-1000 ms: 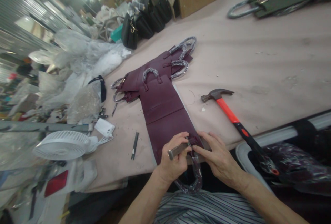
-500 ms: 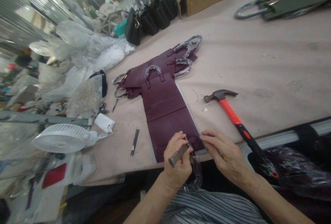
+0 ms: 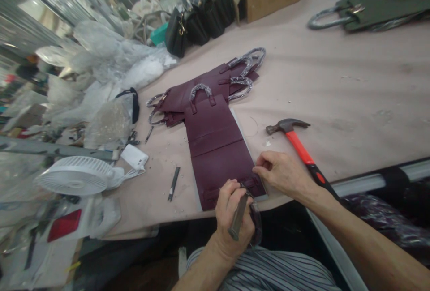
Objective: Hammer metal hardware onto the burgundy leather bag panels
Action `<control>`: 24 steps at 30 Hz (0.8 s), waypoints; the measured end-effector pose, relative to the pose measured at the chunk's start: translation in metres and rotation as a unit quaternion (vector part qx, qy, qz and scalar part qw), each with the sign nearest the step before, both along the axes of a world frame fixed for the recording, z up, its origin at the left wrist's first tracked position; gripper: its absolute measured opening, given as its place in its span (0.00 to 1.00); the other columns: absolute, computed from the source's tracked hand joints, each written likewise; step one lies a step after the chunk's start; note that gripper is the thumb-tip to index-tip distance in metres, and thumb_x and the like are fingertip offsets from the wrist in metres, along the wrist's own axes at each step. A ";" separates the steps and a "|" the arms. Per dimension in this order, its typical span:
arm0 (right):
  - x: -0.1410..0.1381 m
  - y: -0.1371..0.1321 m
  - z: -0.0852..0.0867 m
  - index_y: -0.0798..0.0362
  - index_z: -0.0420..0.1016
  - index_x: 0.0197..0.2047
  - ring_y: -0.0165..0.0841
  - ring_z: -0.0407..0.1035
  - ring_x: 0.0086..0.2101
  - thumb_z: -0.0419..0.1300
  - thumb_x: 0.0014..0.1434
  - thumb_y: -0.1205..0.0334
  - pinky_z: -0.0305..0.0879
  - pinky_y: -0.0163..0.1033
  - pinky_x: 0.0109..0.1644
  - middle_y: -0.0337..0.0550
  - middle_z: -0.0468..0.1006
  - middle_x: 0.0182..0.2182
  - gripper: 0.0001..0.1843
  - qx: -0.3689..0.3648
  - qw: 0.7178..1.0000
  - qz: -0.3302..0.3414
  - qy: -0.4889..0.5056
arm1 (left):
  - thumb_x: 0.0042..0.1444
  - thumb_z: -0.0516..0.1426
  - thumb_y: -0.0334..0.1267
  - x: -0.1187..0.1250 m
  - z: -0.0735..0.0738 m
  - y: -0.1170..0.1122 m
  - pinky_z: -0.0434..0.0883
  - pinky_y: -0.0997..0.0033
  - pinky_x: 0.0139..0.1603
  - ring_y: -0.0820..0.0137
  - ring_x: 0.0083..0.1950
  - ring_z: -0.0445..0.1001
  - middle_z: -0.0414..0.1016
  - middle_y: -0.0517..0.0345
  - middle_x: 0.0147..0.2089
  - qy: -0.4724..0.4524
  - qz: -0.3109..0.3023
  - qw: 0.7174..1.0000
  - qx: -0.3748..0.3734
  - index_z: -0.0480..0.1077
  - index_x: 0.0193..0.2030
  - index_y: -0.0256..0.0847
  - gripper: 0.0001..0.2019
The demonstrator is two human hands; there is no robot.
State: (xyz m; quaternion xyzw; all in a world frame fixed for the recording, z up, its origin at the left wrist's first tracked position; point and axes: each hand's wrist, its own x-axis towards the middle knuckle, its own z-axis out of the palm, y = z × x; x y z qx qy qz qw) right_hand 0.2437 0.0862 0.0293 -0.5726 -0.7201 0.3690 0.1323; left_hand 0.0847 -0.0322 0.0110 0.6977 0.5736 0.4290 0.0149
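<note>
Dull metal rod-shaped tool (image 3: 238,219) is clasped in left grip (image 3: 227,220), over near end of flat dark-purple leather-like panel (image 3: 218,147) spread ahead of it. Right grip (image 3: 284,172) is held at panel's right edge; whether anything is pinched cannot be told. Beyond it, red-and-black-handled claw hammer (image 3: 300,147) is laid on pinkish-beige worktop (image 3: 336,80).

Creased maroon panel (image 3: 221,165) lies flat — metal rod (image 3: 238,217) held tilted.

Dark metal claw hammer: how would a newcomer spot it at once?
On the pale pink table, find the flat burgundy leather panel. Right of it, beyond the right hand, lies the hammer; its red and black handle sets it apart.
</note>
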 end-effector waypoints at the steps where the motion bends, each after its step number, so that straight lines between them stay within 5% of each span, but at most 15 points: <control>1: 0.000 0.001 0.001 0.52 0.74 0.31 0.32 0.69 0.30 0.65 0.59 0.59 0.57 0.37 0.34 0.39 0.78 0.27 0.08 -0.004 1.000 0.006 -0.009 | 0.62 0.54 0.24 0.000 0.000 0.001 0.79 0.58 0.59 0.62 0.55 0.77 0.76 0.45 0.48 0.002 -0.008 1.000 0.006 0.72 0.47 0.36 0.10; 7: -0.008 0.004 0.008 0.52 0.73 0.34 0.36 0.70 0.31 0.66 0.58 0.57 0.51 0.39 0.33 0.41 0.77 0.29 0.08 0.052 0.991 0.067 -0.103 | 0.62 0.54 0.24 -0.003 0.001 0.006 0.78 0.64 0.58 0.64 0.55 0.77 0.77 0.44 0.48 -0.005 -0.034 0.999 -0.002 0.71 0.48 0.34 0.09; 13: -0.016 0.016 0.022 0.54 0.74 0.35 0.43 0.75 0.35 0.65 0.61 0.52 0.43 0.42 0.31 0.50 0.80 0.34 0.13 0.119 0.953 0.185 -0.209 | 0.63 0.54 0.25 -0.003 0.003 0.005 0.80 0.65 0.56 0.65 0.54 0.78 0.78 0.44 0.48 -0.018 -0.022 1.000 -0.011 0.72 0.47 0.35 0.09; 24: -0.022 0.027 0.023 0.56 0.74 0.40 0.46 0.77 0.33 0.64 0.63 0.51 0.44 0.41 0.29 0.54 0.81 0.33 0.15 0.140 0.917 0.297 -0.225 | 0.63 0.54 0.26 0.000 0.001 0.004 0.81 0.62 0.55 0.62 0.55 0.79 0.78 0.43 0.49 -0.028 -0.012 0.999 0.017 0.71 0.49 0.35 0.10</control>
